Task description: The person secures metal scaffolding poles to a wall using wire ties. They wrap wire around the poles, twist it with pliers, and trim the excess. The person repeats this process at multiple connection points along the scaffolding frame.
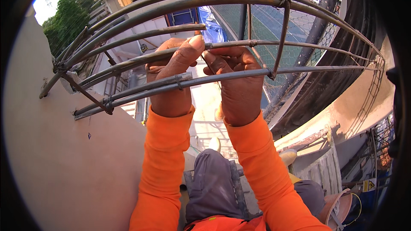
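A long curved cage of steel reinforcing bars (188,3) spans in front of me, bound at several points with wire. My left hand (173,92) is closed round a middle bar (132,63), thumb on top and fingers mostly hidden behind it. Beside it, my right hand (240,94) pinches a thin dark tie wire (205,61) close to where the middle bars meet. Its fingers are curled between that bar and the lower bar (227,76), which passes in front of the wrist. A square stirrup (281,38) rings the bars to the right.
Pale concrete wall (77,149) rises at left; a curved concrete ledge (342,111) lies at right. Wire mesh (274,21) and a dark slanted post (314,38) stand beyond the cage. Below are my legs (214,184), another person's leg (309,194) and a bucket (338,207).
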Demonstrator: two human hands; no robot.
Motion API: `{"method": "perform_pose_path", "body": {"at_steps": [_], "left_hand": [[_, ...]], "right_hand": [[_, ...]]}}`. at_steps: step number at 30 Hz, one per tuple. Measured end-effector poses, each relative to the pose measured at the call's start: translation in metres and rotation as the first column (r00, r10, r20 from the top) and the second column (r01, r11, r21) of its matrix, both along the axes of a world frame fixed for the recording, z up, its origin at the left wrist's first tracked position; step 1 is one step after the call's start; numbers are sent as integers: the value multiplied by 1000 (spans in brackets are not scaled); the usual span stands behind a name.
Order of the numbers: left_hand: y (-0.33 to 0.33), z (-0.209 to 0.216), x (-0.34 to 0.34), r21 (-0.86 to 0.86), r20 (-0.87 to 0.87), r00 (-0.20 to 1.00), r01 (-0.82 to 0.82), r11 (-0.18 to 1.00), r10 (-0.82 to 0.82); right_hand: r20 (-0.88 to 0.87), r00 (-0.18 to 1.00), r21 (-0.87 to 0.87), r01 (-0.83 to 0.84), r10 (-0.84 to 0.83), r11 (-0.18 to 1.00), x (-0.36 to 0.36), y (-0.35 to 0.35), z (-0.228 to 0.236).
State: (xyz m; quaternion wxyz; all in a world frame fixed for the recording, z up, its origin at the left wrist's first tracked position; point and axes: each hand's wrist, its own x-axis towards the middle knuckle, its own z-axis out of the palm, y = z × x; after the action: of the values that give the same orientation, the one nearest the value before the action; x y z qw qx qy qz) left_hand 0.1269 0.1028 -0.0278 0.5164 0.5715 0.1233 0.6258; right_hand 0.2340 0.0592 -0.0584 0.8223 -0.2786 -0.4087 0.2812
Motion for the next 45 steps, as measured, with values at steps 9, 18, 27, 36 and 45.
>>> {"method": "perform_pose_path", "body": {"at_steps": [9, 18, 27, 36, 45], "left_hand": [[15, -13, -4, 587, -127, 919, -234, 775, 374], [9, -10, -7, 359, -158, 977, -78, 930, 143], [21, -4, -12, -51, 6, 965, 263, 963, -263], [10, 4, -12, 20, -127, 983, 134, 991, -130], [16, 1, -7, -61, 19, 977, 211, 976, -210]], "right_hand": [[463, 663, 327, 489, -588, 809, -15, 4, -18], [469, 278, 565, 635, -838, 527, -3, 14, -10], [180, 973, 28, -151, 144, 988, 11, 5, -9], [-205, 837, 154, -485, 508, 861, -9, 8, -17], [449, 389, 486, 649, -804, 585, -10, 13, -12]]}}
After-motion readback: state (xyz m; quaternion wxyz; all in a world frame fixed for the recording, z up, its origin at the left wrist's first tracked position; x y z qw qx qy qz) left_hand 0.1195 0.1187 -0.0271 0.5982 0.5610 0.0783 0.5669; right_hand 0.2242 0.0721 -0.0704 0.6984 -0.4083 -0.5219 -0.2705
